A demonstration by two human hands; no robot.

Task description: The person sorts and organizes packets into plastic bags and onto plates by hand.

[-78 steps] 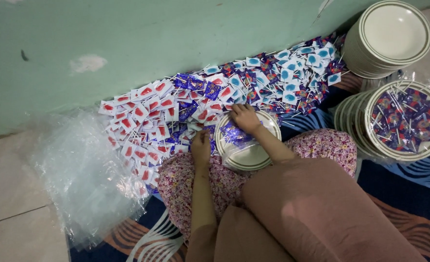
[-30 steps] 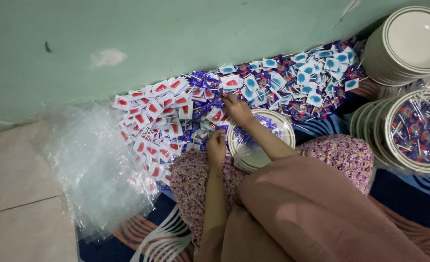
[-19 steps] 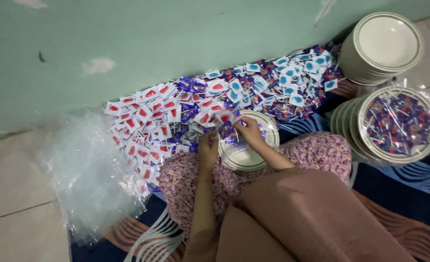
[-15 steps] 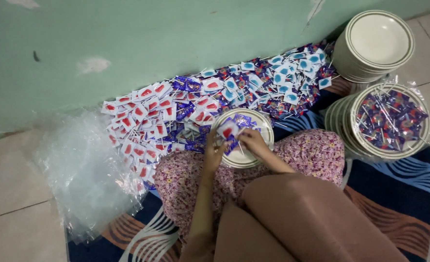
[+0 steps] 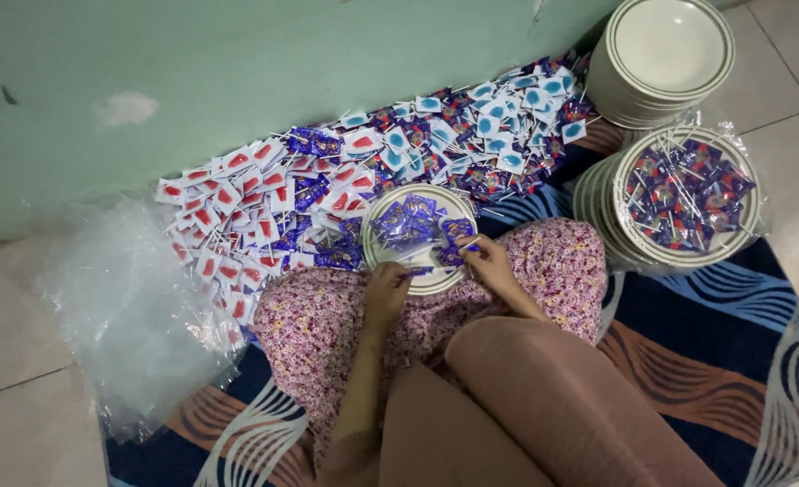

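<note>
Now both hands have come back from the sachet pile [image 5: 354, 180] to the plate [image 5: 377, 252] on the lap. The right hand [image 5: 489, 263] pinches a purple sachet [image 5: 458, 233] at the plate's near edge; the left hand [image 5: 387, 293], fingers curled, touches the near rim, so filling goes on.

1. Fingertips of left hand [image 5: 386, 290] tucked under the plate [image 5: 383, 255] rim, grip unclear
2. Purple wrappers [image 5: 413, 224] too small to tell apart
3. Patterned mat [image 5: 742, 361] cut off at right and bottom edges
4. Lower plates in stack [image 5: 611, 95] hidden beneath top one
</note>
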